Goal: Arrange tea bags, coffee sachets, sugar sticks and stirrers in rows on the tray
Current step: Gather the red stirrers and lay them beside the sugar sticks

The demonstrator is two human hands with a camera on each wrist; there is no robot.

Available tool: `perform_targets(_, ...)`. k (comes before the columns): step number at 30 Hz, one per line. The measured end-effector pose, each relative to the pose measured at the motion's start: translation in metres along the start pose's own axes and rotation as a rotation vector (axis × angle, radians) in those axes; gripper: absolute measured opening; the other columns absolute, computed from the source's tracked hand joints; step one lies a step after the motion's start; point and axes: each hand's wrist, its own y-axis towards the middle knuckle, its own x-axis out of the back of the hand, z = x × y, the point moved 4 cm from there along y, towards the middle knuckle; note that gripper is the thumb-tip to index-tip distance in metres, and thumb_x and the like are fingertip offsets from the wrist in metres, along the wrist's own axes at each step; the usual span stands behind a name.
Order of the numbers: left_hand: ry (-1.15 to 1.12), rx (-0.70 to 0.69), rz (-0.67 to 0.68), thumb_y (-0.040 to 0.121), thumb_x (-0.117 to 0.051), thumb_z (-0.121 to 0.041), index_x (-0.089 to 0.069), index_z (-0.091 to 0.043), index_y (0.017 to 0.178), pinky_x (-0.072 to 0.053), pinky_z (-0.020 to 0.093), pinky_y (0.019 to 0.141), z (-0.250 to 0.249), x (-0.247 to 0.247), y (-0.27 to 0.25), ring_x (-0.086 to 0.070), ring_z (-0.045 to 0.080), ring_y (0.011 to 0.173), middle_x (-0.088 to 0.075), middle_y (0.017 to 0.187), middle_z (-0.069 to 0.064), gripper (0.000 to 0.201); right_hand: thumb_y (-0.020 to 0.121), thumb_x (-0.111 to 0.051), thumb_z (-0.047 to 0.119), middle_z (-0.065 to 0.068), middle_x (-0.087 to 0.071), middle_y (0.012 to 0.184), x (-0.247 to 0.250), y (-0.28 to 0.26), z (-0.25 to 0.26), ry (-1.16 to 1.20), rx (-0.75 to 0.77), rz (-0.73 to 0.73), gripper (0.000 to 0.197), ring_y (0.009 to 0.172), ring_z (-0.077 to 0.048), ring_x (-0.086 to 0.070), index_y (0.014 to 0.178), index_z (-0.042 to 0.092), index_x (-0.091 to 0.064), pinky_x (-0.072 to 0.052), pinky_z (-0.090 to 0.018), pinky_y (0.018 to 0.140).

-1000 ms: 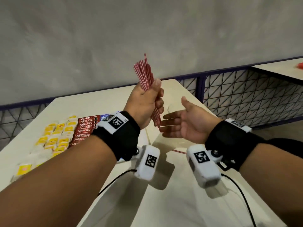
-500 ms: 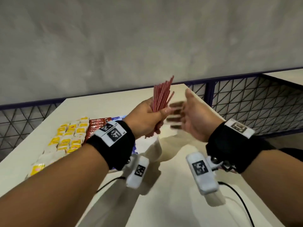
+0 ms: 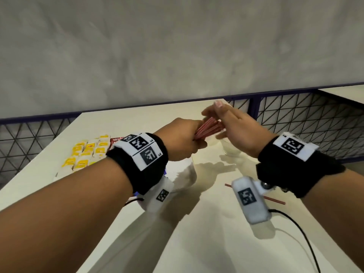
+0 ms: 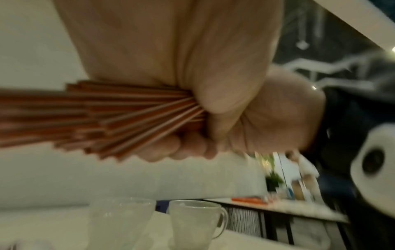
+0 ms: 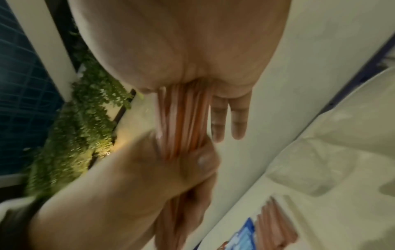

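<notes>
Left hand [image 3: 180,139] fist-grips red stirrers [image 3: 208,129]; right hand [image 3: 234,131] fingers straight against bundle tips. Tray mostly hidden behind left forearm; wrist views blurred.

**Stirrer bundle gripped in a closed fist above two glass cups**

A fanned bundle of red stirrers [image 4: 119,116] is seen clamped in the left hand [image 4: 224,94], with the fingers curled round one end and the other ends spread toward the left edge. Below, two clear glass cups [image 4: 192,225] are seen side by side on a pale table [image 4: 42,228]. The picture is blurred.
</notes>
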Motion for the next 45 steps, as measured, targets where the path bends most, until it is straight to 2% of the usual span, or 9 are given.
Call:
perform_targets(6,-0.167,0.116,-0.124,0.092,-0.059,-0.023,-0.047,-0.031,0.074,-0.043,0.022,0.043,0.015,0.005,-0.009,-0.049,0.001,0.034,-0.055,0.062,-0.004,0.023,0.087,-0.06,0.042,0.002,-0.063,0.081,0.01,-0.039,-0.052,-1.21,-0.296,0.607,0.027,0.07,-0.015,-0.053,0.084,0.015,-0.065,-0.038,-0.023,0.058)
perform_targets(9,-0.295,0.136,-0.159,0.093,-0.059,-0.022,-0.049,-0.027,0.077,-0.049,0.034,0.048,0.012,0.004,-0.009,-0.05,0.006,0.034,-0.056,0.061,-0.001,0.019,0.079,-0.066,0.031,0.005,-0.052,0.054,0.001,-0.047,-0.066,-1.246,-0.333,0.655,0.028,0.048,-0.012,-0.046,0.059,0.015,-0.057,-0.04,-0.02,0.051)
perform_targets(20,-0.624,0.231,-0.228,0.095,-0.06,-0.016,-0.051,-0.01,0.077,-0.044,0.029,0.046,0.043,0.0,-0.035,-0.046,0.014,0.04,-0.05,0.048,0.0,0.021,0.085,-0.054,0.034,0.002,-0.052,0.065,-0.001,-0.054,-0.066,-1.247,-0.326,0.567,0.03,0.06,-0.017,-0.047,0.063,0.013,-0.052,-0.043,-0.025,0.061)
perform_targets(22,-0.76,0.264,-0.202,0.095,-0.06,-0.016,-0.052,-0.008,0.078,-0.044,0.029,0.048,0.046,-0.005,-0.042,-0.044,0.014,0.044,-0.049,0.054,0.002,0.021,0.09,-0.054,0.031,-0.001,-0.064,0.072,0.001,-0.044,-0.044,-1.042,-0.281,0.455,0.026,0.063,-0.016,-0.055,0.078,0.01,-0.063,-0.045,-0.025,0.062)
perform_targets(27,-1.001,0.166,-0.098,0.086,-0.069,-0.008,-0.056,-0.007,0.082,-0.039,0.026,0.046,0.03,-0.019,-0.044,-0.039,0.015,0.047,-0.047,0.062,0.008,0.014,0.092,-0.053,0.002,-0.013,-0.057,0.069,-0.026,-0.011,0.01,0.216,-0.24,0.185,0.01,0.053,-0.017,-0.056,0.083,0.002,-0.057,-0.051,-0.028,0.054)
perform_targets(35,-0.85,0.209,-0.207,0.095,-0.06,-0.019,-0.06,-0.009,0.083,-0.044,0.026,0.05,0.048,-0.001,-0.053,-0.05,0.01,0.051,-0.057,0.06,0.0,0.016,0.09,-0.056,0.004,-0.006,-0.055,0.068,-0.063,0.01,0.021,0.284,-0.14,0.221,0.013,0.05,-0.01,-0.046,0.08,0.011,-0.059,-0.04,-0.023,0.049)
perform_targets(37,-0.89,0.198,-0.308,0.097,-0.056,-0.022,-0.057,-0.009,0.08,-0.047,0.027,0.056,0.055,0.009,-0.051,-0.049,0.014,0.057,-0.051,0.061,0.001,0.021,0.097,-0.051,0.02,-0.011,-0.055,0.083,-0.07,0.011,0.018,0.424,-0.235,0.15,0.013,0.063,-0.016,-0.05,0.092,0.011,-0.059,-0.046,-0.03,0.06)
perform_targets(41,-1.341,0.049,-0.498,0.099,-0.049,-0.013,-0.048,-0.014,0.081,-0.049,0.031,0.059,0.049,0.031,-0.039,-0.046,0.016,0.051,-0.039,0.058,0.0,0.018,0.097,-0.027,0.06,-0.019,-0.063,0.097,-0.105,0.009,-0.001,0.715,-0.545,0.279,0.065,0.086,-0.031,-0.064,0.106,0.002,-0.055,-0.053,-0.042,0.08)
perform_targets(45,-1.304,0.016,-0.558,0.095,-0.054,-0.004,-0.053,-0.014,0.085,-0.046,0.029,0.056,0.047,0.026,-0.025,-0.047,0.016,0.052,-0.047,0.058,-0.002,0.015,0.097,-0.021,0.061,-0.027,-0.065,0.103,-0.124,0.006,0.007,1.143,-0.675,0.374,0.075,0.094,-0.038,-0.064,0.113,-0.002,-0.058,-0.054,-0.05,0.082)
